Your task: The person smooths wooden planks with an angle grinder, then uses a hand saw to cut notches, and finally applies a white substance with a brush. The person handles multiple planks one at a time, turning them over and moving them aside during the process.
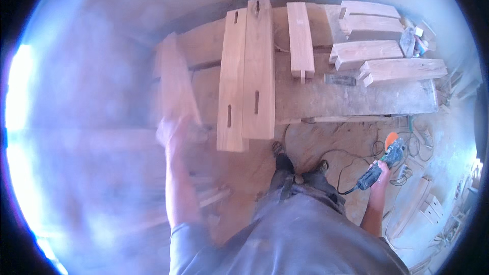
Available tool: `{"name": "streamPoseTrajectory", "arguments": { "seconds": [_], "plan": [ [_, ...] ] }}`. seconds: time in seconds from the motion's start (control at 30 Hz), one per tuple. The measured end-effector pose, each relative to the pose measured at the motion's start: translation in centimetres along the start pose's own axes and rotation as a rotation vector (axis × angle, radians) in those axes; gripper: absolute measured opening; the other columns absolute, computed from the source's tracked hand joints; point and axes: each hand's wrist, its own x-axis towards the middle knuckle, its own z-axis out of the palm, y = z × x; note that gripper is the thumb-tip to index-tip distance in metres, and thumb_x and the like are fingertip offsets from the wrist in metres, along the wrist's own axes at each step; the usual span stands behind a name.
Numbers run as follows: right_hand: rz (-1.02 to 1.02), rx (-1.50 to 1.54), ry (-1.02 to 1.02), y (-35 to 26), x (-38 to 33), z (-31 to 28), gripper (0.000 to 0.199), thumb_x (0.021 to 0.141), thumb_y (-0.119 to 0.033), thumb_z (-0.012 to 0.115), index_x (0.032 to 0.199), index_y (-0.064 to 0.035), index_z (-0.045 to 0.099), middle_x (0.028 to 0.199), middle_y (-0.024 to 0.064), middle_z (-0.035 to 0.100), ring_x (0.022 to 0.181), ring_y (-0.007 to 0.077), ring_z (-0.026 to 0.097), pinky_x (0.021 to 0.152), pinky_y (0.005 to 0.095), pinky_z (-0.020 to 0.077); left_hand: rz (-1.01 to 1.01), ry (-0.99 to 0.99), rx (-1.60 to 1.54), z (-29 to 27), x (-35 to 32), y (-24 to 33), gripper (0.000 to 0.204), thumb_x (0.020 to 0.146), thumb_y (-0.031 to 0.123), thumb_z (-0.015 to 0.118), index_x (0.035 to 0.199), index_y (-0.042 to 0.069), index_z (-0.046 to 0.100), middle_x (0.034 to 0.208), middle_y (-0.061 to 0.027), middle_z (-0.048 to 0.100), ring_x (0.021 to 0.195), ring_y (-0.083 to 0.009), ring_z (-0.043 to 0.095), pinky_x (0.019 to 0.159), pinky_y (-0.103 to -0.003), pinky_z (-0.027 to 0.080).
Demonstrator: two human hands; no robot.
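At the left, my left hand (173, 130) is closed around the near end of a pale wooden piece (178, 79), which lies across the bench's left part. Haze blurs its fingers. Off to the right and below bench height, my right hand (381, 171) grips the dark body of an angle grinder (376, 174). An orange disc (391, 140) shows at the tool's far end, and its cord trails toward the floor. Between my hands, two long slotted beams (233, 81) lie side by side and overhang the bench's near edge.
The wooden bench (336, 99) spans the view ahead. A shorter piece with a tenon (300, 38) lies on it, with several cut blocks (402, 70) at the right. A small dark block (340, 79) sits nearby. Cords (338, 155) loop over the dusty floor; timber (410, 206) lies lower right.
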Motion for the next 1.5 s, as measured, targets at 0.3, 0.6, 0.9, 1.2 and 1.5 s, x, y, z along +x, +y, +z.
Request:
{"name": "streamPoseTrajectory", "arguments": {
  "seconds": [0.3, 0.6, 0.9, 1.2, 1.5],
  "plan": [
    [-0.133, -0.037, 0.214, 2.5, 3.6, -5.0, 0.027, 0.089, -0.027, 0.067, 0.096, -0.0015, 0.065, 0.079, 0.0096, 0.064, 0.066, 0.024, 0.064, 0.064, 0.0363, 0.0542, 0.513, -0.233, -0.571, 14.8, 5.5, 13.7, 0.079, 0.085, 0.034, 0.075, 0.155, 0.009, 0.048, 0.126, -0.0178, 0.072, 0.118, -0.0319, 0.067, 0.1, -0.038, 0.052],
    [-0.059, 0.096, 0.316, 4.6, 3.4, -5.5, 0.026, 0.09, -0.028, 0.068, 0.098, -0.0045, 0.06, 0.083, 0.0091, 0.066, 0.073, 0.0254, 0.067, 0.069, 0.0391, 0.0564, 0.721, -0.259, 0.051, 12.3, 8.9, 8.2, 0.073, 0.083, 0.0, 0.065, 0.153, 0.013, 0.048, 0.14, -0.0246, 0.06, 0.13, -0.0426, 0.057, 0.107, -0.048, 0.048],
    [-0.108, -0.047, 0.333, 1.3, -2.8, 2.5, 0.032, 0.085, -0.03, 0.071, 0.1, -0.0026, 0.061, 0.082, 0.0118, 0.067, 0.072, 0.0284, 0.067, 0.07, 0.0406, 0.0582, 1.715, -0.074, 0.291, 12.4, 22.0, 11.0, 0.067, 0.069, 0.012, 0.079, 0.132, 0.007, 0.055, 0.145, -0.0233, 0.043, 0.137, -0.0468, 0.042, 0.116, -0.055, 0.037],
    [-0.221, -0.224, 0.584, 0.1, -6.9, 8.9, 0.033, 0.077, -0.013, 0.071, 0.102, 0.0039, 0.06, 0.079, 0.0143, 0.067, 0.062, 0.0253, 0.067, 0.059, 0.037, 0.0585, 1.89, -0.194, 0.032, 8.5, 13.6, 23.3, 0.069, 0.065, 0.008, 0.07, 0.132, 0.001, 0.055, 0.112, -0.0227, 0.054, 0.103, -0.0401, 0.055, 0.096, -0.055, 0.041],
    [-0.316, -0.278, 0.511, -0.9, -6.4, 11.3, 0.05, 0.069, -0.006, 0.075, 0.116, -0.0019, 0.057, 0.081, 0.0087, 0.066, 0.062, 0.0217, 0.066, 0.06, 0.0339, 0.0566, 1.623, -0.095, -0.016, 10.3, 1.1, 34.0, 0.083, 0.07, 0.013, 0.069, 0.149, 0.002, 0.046, 0.108, -0.0182, 0.058, 0.104, -0.0359, 0.056, 0.092, -0.049, 0.044]
  ]
}}
